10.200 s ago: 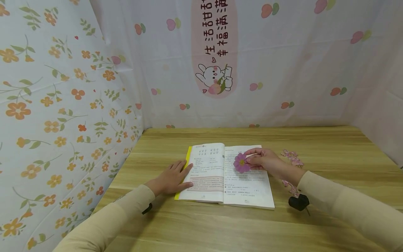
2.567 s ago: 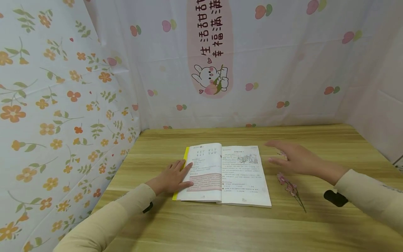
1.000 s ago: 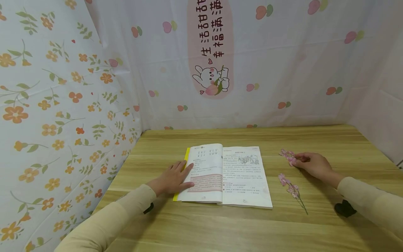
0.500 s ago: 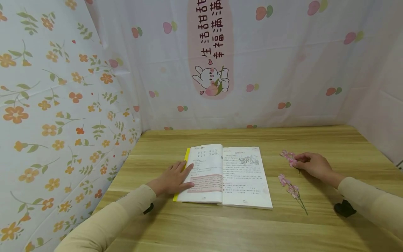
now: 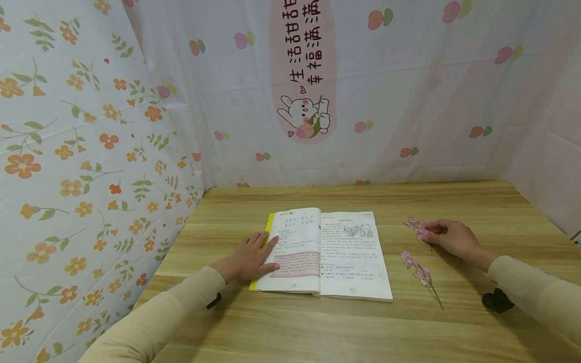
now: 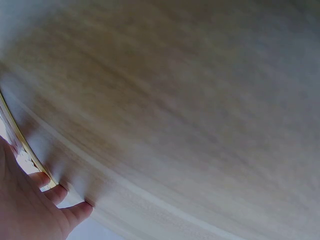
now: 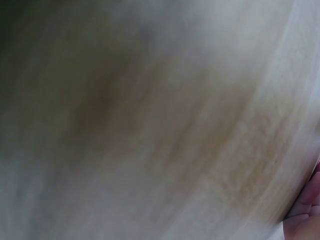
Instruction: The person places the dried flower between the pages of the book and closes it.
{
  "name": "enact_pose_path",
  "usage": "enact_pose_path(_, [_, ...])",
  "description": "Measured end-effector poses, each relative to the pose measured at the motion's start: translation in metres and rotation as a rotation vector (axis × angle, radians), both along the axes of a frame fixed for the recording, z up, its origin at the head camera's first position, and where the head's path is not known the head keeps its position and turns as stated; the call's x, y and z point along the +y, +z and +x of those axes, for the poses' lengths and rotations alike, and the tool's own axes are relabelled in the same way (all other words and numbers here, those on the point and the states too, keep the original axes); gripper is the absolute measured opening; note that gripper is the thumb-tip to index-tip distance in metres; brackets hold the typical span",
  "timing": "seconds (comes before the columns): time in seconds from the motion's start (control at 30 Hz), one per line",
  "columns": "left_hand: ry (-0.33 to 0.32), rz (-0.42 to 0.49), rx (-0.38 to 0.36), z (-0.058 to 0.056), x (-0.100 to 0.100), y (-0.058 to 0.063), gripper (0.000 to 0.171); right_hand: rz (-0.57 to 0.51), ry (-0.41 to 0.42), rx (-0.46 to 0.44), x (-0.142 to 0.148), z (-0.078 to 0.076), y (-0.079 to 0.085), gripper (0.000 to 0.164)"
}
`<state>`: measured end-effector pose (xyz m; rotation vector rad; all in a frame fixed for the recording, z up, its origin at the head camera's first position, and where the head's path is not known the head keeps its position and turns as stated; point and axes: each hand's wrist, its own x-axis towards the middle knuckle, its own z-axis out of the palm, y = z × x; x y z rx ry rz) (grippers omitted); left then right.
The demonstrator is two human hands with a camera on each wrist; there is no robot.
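An open book (image 5: pixel 355 254) with a yellow cover edge lies on the wooden table. My left hand (image 5: pixel 247 258) rests on its left page and edge, fingers spread; the left wrist view shows the fingertips of this hand (image 6: pixel 37 207) at the table beside the book's edge. To the right of the book, my right hand (image 5: pixel 454 239) pinches a sprig of small pink flowers (image 5: pixel 415 226) near its lower end, with the sprig low over the table. Another pink flower sprig (image 5: pixel 422 274) with a green stem lies just below. Only a sliver of the right hand (image 7: pixel 302 212) enters the right wrist view.
The wooden table (image 5: pixel 290 327) runs up to a printed cloth (image 5: pixel 386 85) at the back. A floral cloth (image 5: pixel 91 176) hangs along the left side. Black wrist devices (image 5: pixel 498 301) sit under the sleeves.
Earlier my right hand held a purple flower over the right page; that flower is out of sight and a different page shows. The right hand moved right to the upper sprig. The left stayed.
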<state>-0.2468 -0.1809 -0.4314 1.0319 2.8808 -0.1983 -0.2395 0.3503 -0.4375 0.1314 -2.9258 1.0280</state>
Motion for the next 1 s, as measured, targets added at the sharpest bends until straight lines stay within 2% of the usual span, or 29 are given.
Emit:
enact_pose_path(0.3, [-0.001,0.008,-0.002,0.0002,0.0002,-0.0002,0.08,0.027,0.027,-0.013,0.0002,-0.0016,0.0005,0.047])
enact_pose_path(0.53, [0.004,0.008,0.001,0.0004,-0.0002,-0.0007,0.081,0.017,0.015,0.003,-0.0011,-0.0017,-0.0014,0.035])
enact_pose_path(0.7, [0.001,0.012,-0.003,0.0003,-0.0001,-0.0005,0.08,0.017,0.002,0.007,-0.0006,-0.0014,-0.0017,0.037])
enact_pose_path(0.8, [0.001,0.008,-0.006,0.0002,-0.0002,-0.0006,0.081,-0.013,-0.017,-0.005,-0.0008,-0.0008,0.0008,0.041])
enact_pose_path(1.0, [0.009,0.007,-0.007,-0.0003,-0.0002,-0.0014,0.081,-0.146,-0.052,-0.078,-0.0012,-0.0021,0.0072,0.049])
